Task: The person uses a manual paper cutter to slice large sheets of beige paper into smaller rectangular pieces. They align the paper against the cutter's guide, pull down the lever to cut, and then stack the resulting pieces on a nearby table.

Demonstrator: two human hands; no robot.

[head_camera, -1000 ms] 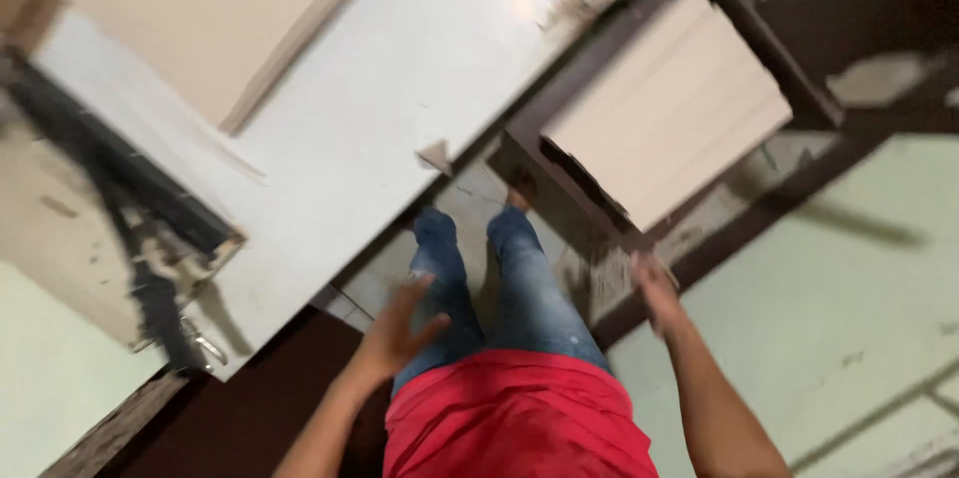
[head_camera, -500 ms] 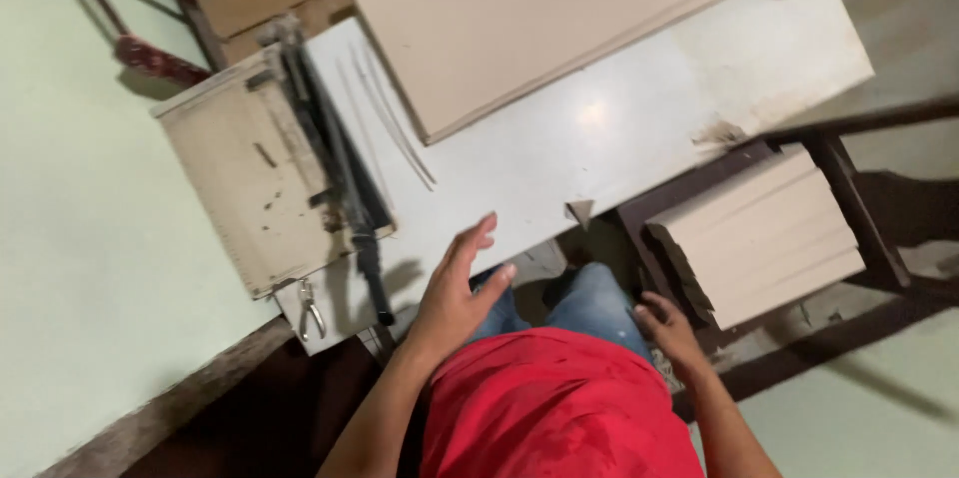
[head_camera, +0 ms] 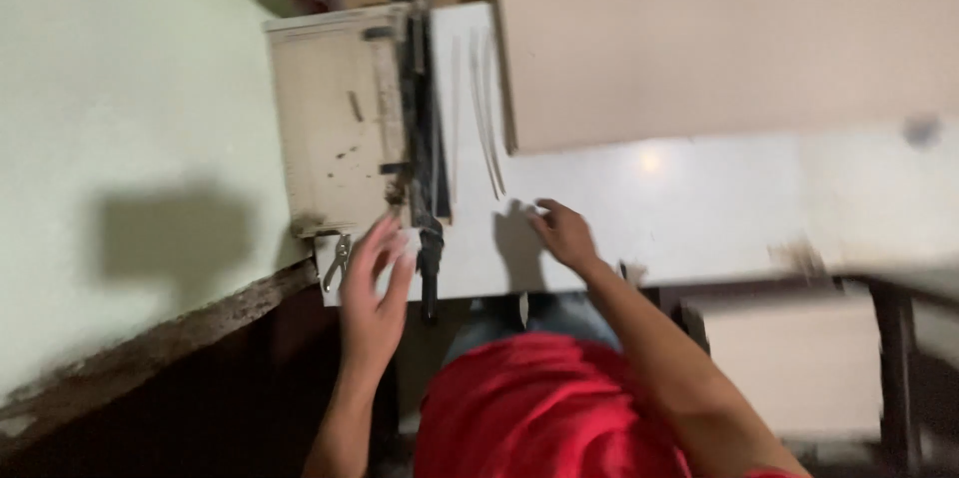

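A pale green floor surrounds a white worktable (head_camera: 699,208) with a large beige board (head_camera: 719,38) lying across its far side. At the table's left end a black lever-arm cutter (head_camera: 425,158) runs with its long axis pointing away from the person, beside a worn cream base plate (head_camera: 335,118). The left hand (head_camera: 375,303), fingers spread and empty, hovers just beside the cutter's near handle end. The right hand (head_camera: 564,233) rests open on the tabletop, farther from the cutter.
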